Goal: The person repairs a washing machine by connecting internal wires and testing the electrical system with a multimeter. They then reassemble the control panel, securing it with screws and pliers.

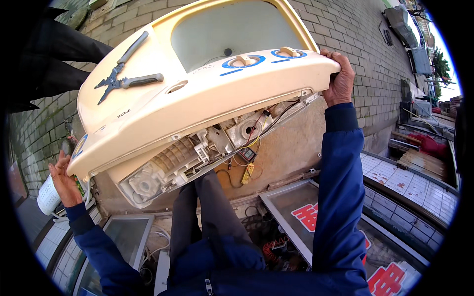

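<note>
A cream twin-tub washing machine point(101, 101) stands before me, its long control panel point(197, 96) raised at the front edge. Under the panel, wires and a ribbed grey-brown part point(173, 155) are exposed. At the panel's right end my right hand point(341, 79) is closed round the corner, fingers on top. My left hand point(65, 181) is beside the left corner, fingers stretched and apart; whether it bears weight I cannot tell. Grey wire-stripping pliers point(118, 74) lie opened on the machine's top. Two knobs point(243, 61) with blue rings sit on the panel's right half.
A multimeter point(248, 155) and a yellow tagged item point(248, 173) with leads lie on the ground below the machine. A white basket point(48, 195) is at the left. Another person's dark-trousered legs point(69, 59) stand at far left. Glass-panelled frames point(291, 207) flank my legs.
</note>
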`<state>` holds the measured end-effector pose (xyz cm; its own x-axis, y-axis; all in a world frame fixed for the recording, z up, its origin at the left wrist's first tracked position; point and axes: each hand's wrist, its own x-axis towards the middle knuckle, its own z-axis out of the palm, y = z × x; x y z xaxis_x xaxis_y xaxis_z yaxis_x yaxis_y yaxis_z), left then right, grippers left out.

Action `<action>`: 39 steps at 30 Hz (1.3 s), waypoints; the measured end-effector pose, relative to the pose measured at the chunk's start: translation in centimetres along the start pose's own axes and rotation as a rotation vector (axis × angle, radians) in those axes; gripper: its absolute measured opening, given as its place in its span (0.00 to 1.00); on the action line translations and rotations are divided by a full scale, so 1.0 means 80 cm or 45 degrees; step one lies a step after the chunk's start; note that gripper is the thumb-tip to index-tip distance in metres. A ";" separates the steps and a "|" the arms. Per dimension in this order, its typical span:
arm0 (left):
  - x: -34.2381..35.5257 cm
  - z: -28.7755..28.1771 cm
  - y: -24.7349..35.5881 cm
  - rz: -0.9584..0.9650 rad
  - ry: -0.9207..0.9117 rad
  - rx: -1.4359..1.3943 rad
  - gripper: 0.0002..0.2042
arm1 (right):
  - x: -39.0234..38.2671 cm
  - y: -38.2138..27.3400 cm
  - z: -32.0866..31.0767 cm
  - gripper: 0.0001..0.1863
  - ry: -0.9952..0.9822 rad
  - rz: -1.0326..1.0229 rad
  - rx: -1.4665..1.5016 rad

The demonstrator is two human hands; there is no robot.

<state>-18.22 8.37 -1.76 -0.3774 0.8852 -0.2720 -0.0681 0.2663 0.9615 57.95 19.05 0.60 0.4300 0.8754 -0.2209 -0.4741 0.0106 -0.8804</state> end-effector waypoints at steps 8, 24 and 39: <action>0.015 -0.008 -0.017 -0.402 -0.132 -0.082 0.28 | 0.028 0.013 0.012 0.14 0.059 0.110 -0.180; -0.083 0.092 0.026 -0.172 -0.299 -0.320 0.33 | 0.058 -0.005 -0.050 0.11 0.245 0.055 -0.426; -0.060 0.143 0.013 -0.187 -0.259 -0.398 0.24 | 0.092 0.000 -0.089 0.15 0.263 -0.026 -0.695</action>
<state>-5.88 8.76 0.13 -0.1543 0.9123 -0.3793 -0.3976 0.2942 0.8691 66.59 22.05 -3.99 0.6017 0.7648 -0.2303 -0.0227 -0.2719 -0.9621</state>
